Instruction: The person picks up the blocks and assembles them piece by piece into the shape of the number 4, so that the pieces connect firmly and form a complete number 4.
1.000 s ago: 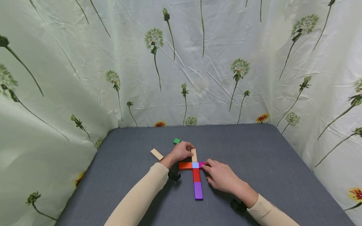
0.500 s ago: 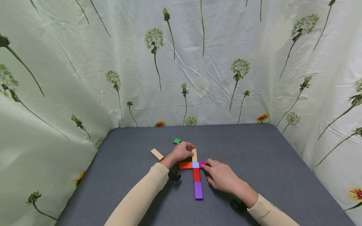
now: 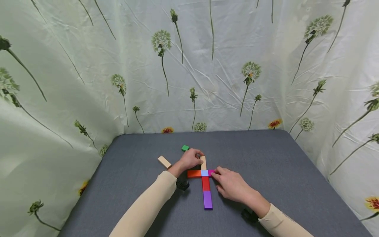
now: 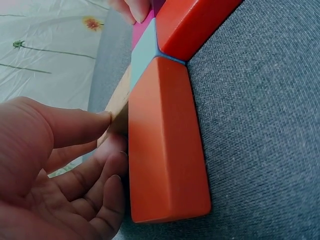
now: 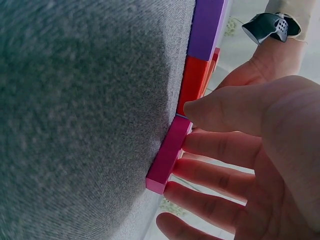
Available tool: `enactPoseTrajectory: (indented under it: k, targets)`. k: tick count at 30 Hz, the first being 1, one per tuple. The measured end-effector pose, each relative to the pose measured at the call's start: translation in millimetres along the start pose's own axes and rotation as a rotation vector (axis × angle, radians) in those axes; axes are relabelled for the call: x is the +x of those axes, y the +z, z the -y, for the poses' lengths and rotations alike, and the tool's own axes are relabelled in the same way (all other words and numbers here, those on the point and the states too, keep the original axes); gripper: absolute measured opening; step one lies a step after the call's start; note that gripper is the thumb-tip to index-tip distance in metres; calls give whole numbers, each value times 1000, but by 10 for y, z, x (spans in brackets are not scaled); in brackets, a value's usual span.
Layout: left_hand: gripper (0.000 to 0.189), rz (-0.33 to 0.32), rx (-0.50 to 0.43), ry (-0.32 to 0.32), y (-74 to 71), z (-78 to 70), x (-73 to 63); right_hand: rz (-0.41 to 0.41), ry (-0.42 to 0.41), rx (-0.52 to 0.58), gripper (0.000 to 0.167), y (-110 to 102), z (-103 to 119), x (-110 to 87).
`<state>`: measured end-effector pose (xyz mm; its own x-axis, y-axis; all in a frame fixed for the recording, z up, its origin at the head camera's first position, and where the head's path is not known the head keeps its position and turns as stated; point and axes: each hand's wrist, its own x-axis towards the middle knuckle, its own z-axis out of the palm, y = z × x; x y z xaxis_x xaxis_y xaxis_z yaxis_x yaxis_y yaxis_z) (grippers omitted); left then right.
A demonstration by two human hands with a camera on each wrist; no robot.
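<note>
Coloured blocks lie flat in a cross: orange (image 4: 150,145) to the left, light blue (image 3: 204,173) at the centre, magenta (image 5: 167,155) to the right. Red (image 3: 206,184) and purple (image 3: 208,200) blocks run toward the person. A plain wooden block (image 3: 203,163) forms the far arm. My left hand (image 3: 190,158) pinches that wooden block between thumb and fingers, its fingertips partly hidden behind the block in the left wrist view. Fingers of my right hand (image 3: 232,184) extend against the magenta block, the thumb near the red one.
A second wooden block (image 3: 164,162) lies at an angle left of the left wrist. Beyond the left hand sits a small green block (image 3: 185,148). The grey table (image 3: 266,154) ends at a flower-print curtain (image 3: 225,65). Both wrists carry black cameras.
</note>
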<state>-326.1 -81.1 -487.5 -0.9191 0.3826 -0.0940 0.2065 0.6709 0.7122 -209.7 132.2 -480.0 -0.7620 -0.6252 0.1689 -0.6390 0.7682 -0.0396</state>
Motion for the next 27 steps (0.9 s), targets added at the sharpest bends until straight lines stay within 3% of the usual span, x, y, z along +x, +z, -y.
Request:
enactPoseTrajectory:
  k: [11, 18, 27]
  targets:
    - [28, 6, -67, 17, -90, -8, -76, 17, 7, -3, 39, -7, 3, 4]
    - [33, -13, -87, 63, -274, 4, -183, 6, -1, -3, 37, -7, 1, 0]
    - [31, -44, -90, 48, -501, 26, -351, 11, 7, 1, 38, -4, 4, 2]
